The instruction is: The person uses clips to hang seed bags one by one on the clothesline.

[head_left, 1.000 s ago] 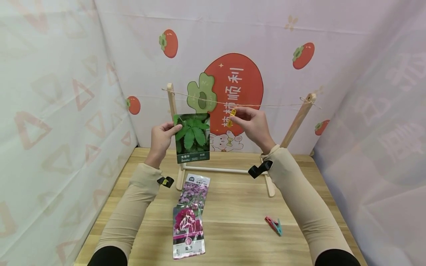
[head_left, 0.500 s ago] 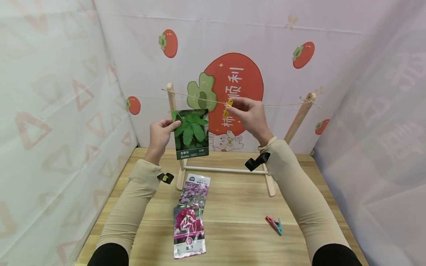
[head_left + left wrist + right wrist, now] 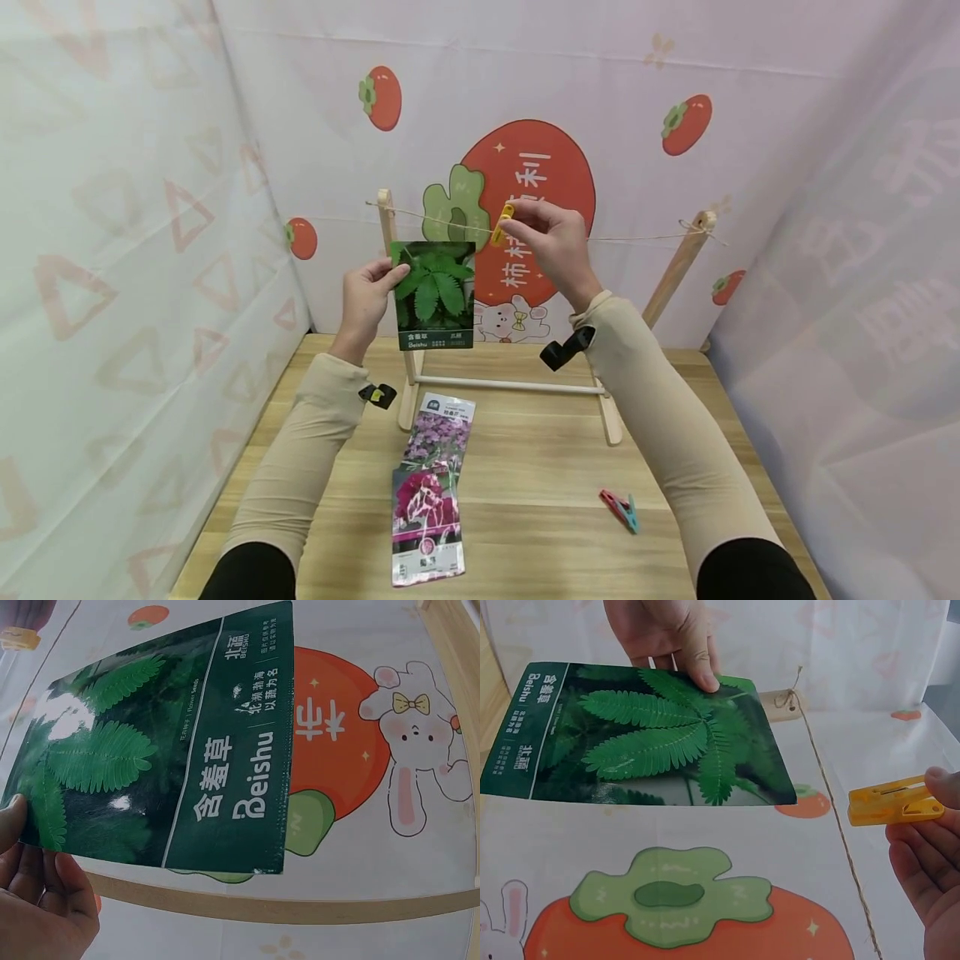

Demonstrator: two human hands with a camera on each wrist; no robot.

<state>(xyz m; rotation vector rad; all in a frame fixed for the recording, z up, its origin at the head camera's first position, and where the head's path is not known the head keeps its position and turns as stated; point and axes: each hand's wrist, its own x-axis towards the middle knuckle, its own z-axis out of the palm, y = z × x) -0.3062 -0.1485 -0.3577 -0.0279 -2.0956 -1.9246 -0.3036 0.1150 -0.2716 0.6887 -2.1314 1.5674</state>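
My left hand [image 3: 367,302] pinches a green seed packet [image 3: 435,296] with a fern-like leaf picture by its upper left edge, thumb in front. The packet hangs upright just under the twine [image 3: 427,218] strung across a wooden frame. Between thumb and fingers of my right hand [image 3: 553,242] is a yellow clothespin [image 3: 502,223], level with the twine and up and right of the packet's top corner. In the right wrist view the clothespin [image 3: 892,801] lies beside the twine [image 3: 832,787], with the packet [image 3: 652,739] on the twine's other side.
Two flower seed packets, one purple [image 3: 438,433] and one magenta [image 3: 427,525], overlap on the wooden table [image 3: 540,483]. A red and a teal clothespin [image 3: 621,511] lie at the right. The frame's posts [image 3: 678,271] and white crossbar [image 3: 510,385] stand behind.
My right hand has moved up and left with the yellow clothespin, toward the twine and packet. My left hand has raised the green packet slightly closer to the twine.
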